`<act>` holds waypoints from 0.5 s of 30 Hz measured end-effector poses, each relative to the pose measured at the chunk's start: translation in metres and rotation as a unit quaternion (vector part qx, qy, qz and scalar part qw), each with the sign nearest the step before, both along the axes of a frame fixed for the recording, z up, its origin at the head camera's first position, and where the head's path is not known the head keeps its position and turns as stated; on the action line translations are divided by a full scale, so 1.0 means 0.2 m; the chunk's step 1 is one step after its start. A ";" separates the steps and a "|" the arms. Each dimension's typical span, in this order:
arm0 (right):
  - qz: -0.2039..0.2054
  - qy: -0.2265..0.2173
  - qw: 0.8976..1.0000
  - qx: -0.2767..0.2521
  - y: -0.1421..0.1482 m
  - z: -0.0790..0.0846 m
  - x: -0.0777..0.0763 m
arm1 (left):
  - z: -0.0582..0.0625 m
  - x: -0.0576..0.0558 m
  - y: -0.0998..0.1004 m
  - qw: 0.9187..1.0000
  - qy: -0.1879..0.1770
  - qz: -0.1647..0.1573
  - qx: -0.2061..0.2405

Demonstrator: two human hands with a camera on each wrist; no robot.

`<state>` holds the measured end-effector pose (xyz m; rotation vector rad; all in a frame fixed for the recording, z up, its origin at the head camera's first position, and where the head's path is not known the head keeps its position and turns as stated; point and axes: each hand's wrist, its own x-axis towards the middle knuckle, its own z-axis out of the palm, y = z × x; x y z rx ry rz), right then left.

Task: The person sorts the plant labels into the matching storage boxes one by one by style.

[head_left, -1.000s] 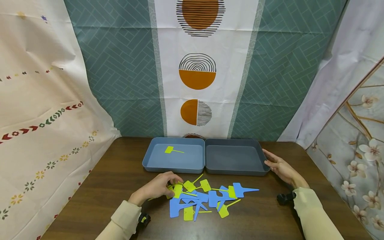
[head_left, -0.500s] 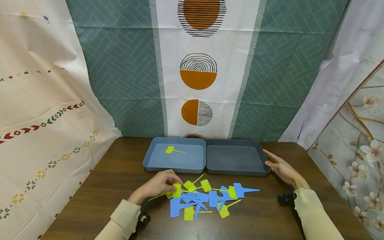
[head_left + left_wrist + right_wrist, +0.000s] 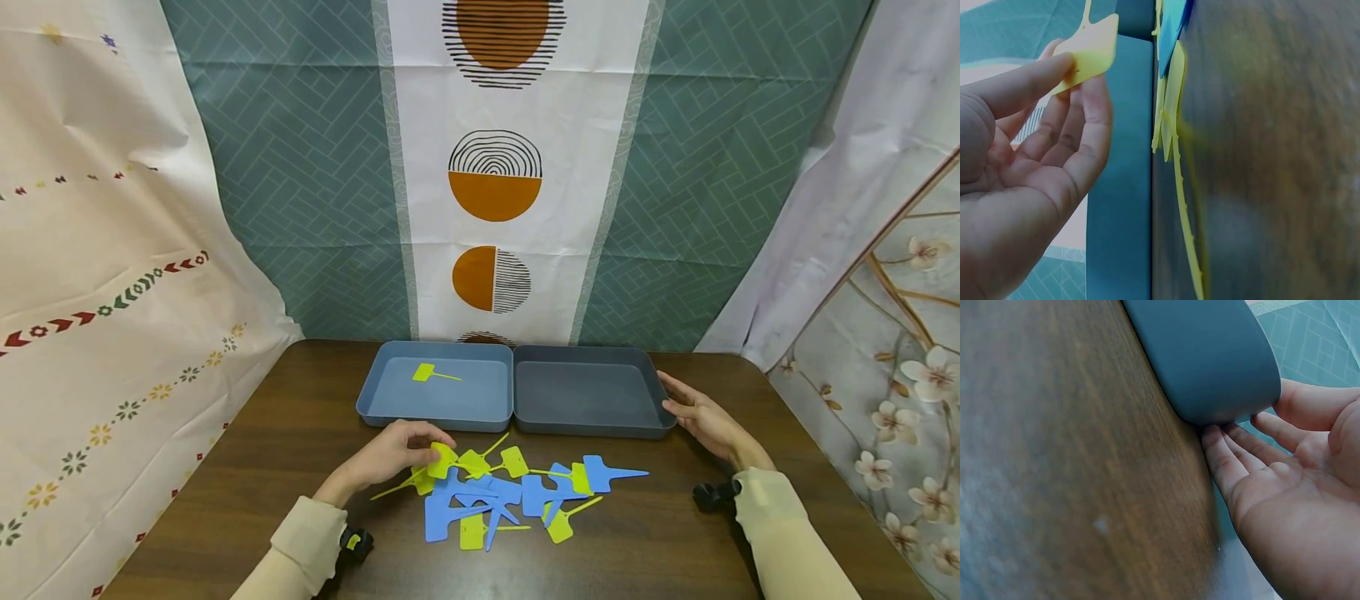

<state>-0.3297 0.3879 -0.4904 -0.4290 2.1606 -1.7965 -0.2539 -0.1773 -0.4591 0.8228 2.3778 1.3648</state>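
My left hand (image 3: 395,453) pinches a yellow T-shaped plant label (image 3: 442,458) between thumb and fingers. In the left wrist view that label (image 3: 1094,56) is raised off the table, its head at the thumb tip and its thin stem pointing up. Beneath and beside the hand lies a loose pile of yellow labels (image 3: 514,462) and blue labels (image 3: 442,521), several of each, some overlapping. My right hand (image 3: 705,422) touches the right end of the dark grey tray (image 3: 585,432); in the right wrist view its fairly straight fingers (image 3: 1225,462) rest against the tray's rounded corner.
A blue-grey tray (image 3: 435,422) stands left of the dark one, their ends together, with one yellow label (image 3: 424,372) lying in it. The dark tray has nothing in it. Both stand at the back of the brown wooden table (image 3: 285,467), before a hanging patterned cloth (image 3: 322,208).
My left hand has taken hold of the yellow label on top of the pile and lifted it slightly, uncovering more of the blue labels. The right hand stays at the dark tray.
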 end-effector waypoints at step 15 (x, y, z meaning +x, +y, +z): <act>0.004 0.001 1.000 -0.002 0.00 0.01 0.00 | 0.03 0.00 0.00 0.997 -0.001 0.059 0.046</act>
